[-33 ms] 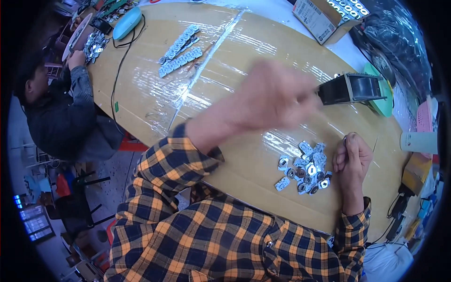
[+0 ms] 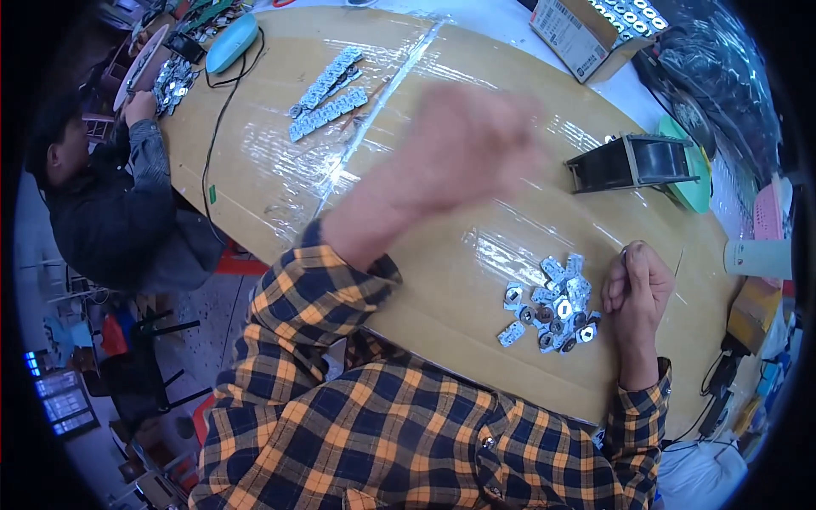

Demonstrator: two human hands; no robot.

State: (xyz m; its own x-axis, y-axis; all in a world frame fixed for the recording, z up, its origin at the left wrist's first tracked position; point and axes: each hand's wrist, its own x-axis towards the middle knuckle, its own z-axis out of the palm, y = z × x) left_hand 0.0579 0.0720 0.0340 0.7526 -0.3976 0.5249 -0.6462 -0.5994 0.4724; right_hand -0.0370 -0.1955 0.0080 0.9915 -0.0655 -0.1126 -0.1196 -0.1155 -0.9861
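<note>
My left hand (image 2: 463,149) is raised over the middle of the wooden table (image 2: 425,280) and is blurred by motion; what it holds, if anything, cannot be made out. My right hand (image 2: 636,285) rests on the table at the right, its fingers curled into a fist. It lies right beside a pile of several small silvery metal parts (image 2: 552,304). A black open-sided box (image 2: 633,161) stands beyond the pile, to the right of my left hand. Both sleeves are orange and dark blue plaid.
Strips of silvery parts (image 2: 327,93) lie at the far left of the plastic-wrapped tabletop. A cardboard box (image 2: 586,30) stands at the back, a green dish (image 2: 693,183) behind the black box. Another person (image 2: 119,204) sits at the left end by more metal parts (image 2: 174,81).
My left hand has drawn back to the left, away from the black box, and is now more blurred. My right hand has stayed beside the pile.
</note>
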